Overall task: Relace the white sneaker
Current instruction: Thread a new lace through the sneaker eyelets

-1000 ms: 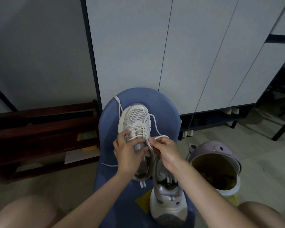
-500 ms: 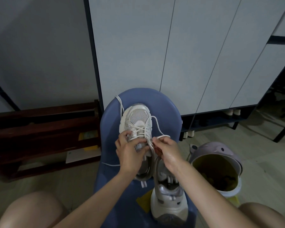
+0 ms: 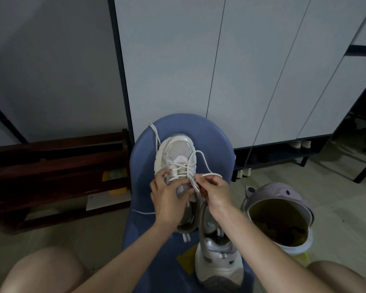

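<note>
Two hands meet over your sneaker [image 3: 177, 154], which lies on the blue chair [image 3: 213, 144] with its mesh toe pointing away from you. Your left hand [image 3: 169, 200] grips its tongue and side; your right hand [image 3: 215, 192] pinches the lace [image 3: 201, 163], crossed at the lower eyelets and trailing loose past both hands. Below your right wrist sits a second shoe [image 3: 218, 263].

The white sneaker [image 3: 176, 157] lies sole-down on a blue seat [image 3: 216, 136], mesh toe pointing far. Its white lace [image 3: 203, 158] crisscrosses the upper eyelets; loose ends trail off the left of the toe, loop to the right and run out near-left.
</note>
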